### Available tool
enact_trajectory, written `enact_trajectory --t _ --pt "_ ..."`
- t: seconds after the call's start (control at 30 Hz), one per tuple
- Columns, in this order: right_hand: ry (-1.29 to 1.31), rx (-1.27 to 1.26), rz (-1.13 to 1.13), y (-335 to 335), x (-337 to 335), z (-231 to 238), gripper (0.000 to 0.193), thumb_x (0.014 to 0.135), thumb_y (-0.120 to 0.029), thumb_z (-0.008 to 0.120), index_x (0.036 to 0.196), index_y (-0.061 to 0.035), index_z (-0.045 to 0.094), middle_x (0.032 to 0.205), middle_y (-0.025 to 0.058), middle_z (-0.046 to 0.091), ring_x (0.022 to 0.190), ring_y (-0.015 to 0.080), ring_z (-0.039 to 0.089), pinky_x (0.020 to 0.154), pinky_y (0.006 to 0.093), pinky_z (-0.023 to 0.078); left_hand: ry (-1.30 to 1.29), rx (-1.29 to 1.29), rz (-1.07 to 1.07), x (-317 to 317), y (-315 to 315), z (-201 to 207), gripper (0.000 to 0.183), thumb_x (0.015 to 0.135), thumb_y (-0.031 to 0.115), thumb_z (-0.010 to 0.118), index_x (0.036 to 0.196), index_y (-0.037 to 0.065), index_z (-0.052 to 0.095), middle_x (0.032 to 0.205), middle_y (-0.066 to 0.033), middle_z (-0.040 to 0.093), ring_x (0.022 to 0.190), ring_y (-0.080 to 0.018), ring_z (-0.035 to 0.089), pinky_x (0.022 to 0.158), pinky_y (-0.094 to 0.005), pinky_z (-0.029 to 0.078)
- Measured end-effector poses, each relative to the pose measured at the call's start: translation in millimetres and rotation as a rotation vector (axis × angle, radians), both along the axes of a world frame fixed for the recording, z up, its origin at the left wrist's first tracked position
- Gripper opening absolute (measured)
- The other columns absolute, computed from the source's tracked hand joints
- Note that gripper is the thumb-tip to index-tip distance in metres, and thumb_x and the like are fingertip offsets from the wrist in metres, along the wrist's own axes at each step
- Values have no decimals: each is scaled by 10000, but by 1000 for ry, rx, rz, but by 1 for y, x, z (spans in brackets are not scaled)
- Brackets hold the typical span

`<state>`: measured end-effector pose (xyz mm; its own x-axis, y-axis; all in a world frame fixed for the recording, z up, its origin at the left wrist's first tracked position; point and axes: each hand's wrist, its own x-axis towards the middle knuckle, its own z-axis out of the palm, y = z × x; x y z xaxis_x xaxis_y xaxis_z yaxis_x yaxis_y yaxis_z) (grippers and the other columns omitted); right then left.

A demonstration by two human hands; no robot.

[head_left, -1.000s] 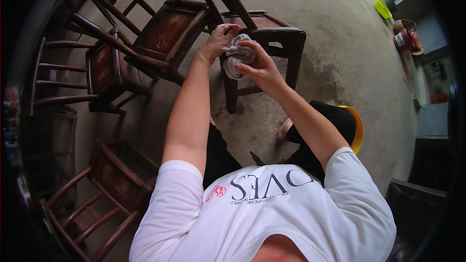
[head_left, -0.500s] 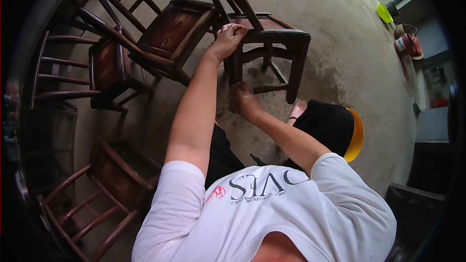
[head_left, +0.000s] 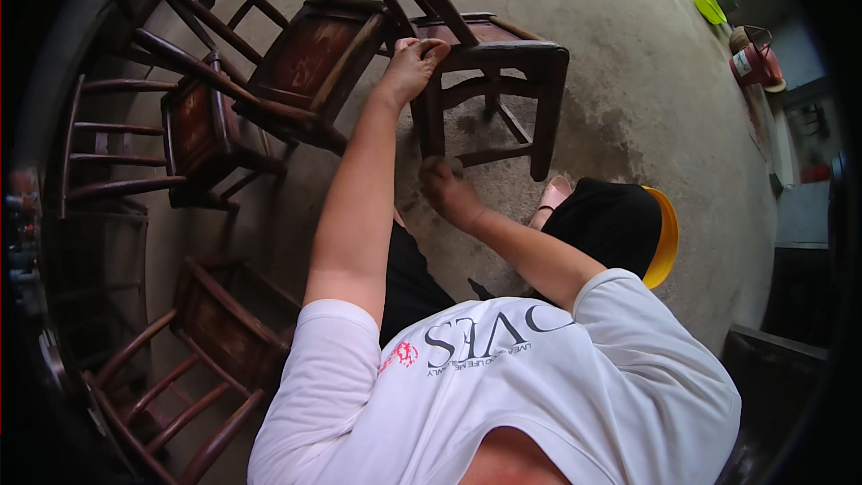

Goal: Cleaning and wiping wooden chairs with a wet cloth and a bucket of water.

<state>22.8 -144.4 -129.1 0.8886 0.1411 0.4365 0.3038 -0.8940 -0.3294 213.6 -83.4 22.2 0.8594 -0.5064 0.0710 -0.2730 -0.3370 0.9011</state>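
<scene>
A dark brown wooden chair [head_left: 503, 57] stands tilted in front of me, its legs toward me. My left hand [head_left: 413, 72] is closed on the near left corner of its seat frame, beside the slanting back posts. Lower down, my right hand [head_left: 452, 193] is closed around the bottom end of the chair's near left leg [head_left: 432, 121]. Its fingers are dark and partly hidden, so I cannot tell whether a cloth is also in them.
Close on the left are more wooden chairs: one [head_left: 301, 63] beside my left hand, one [head_left: 197, 126] farther left, another [head_left: 220, 314] at lower left. A yellow-rimmed round seat [head_left: 664, 238] is under my leg. Along the right wall are a green basin [head_left: 709, 5] and red bucket [head_left: 757, 65].
The held chair sits slightly higher and farther left in view, and my left hand has shifted with it. My right hand stays by the leg's lower end.
</scene>
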Motion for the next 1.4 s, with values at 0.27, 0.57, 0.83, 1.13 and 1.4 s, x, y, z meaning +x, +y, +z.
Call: enact_trajectory --t 0.27,0.57,0.83,1.13,1.4 --pt "356 400 17 -22 -16 51 199 781 -84 616 967 -43 557 972 159 538 869 326 562 743 359 466 15 -79 103 -1 11 -21 380 854 434 571 1083 134 623 1204 -132 418 1122 -261 441 969 -326 360" --pt "324 523 -40 -22 -2 40 241 767 -120 637 981 -64 540 1126 146 479 957 370 546 788 412 456 -8 -158 117 -5 -3 -19 359 863 416 568 1057 118 622 1168 -110 437 1064 -234 468 939 -309 373" --pt "385 271 -138 -33 -11 76 268 786 -127 569 1053 -103 547 1120 143 505 900 368 575 738 467 476 62 -262 218 -6 1 -28 293 871 357 587 1015 105 626 1121 -90 460 997 -195 490 881 -300 398" --pt "427 -40 -81 -82 -2 38 362 778 -122 547 1140 -112 527 1178 129 507 913 343 596 714 430 511 -10 -333 241 -8 -12 -33 276 873 322 594 987 73 624 1094 -96 471 977 -200 494 866 -301 403" --pt "226 193 -423 -105 -7 40 254 779 -93 513 1029 -93 560 1106 152 551 906 373 582 741 446 481 -39 -344 332 -6 -19 -36 256 884 312 577 985 81 620 1119 -113 444 988 -228 485 875 -310 402"
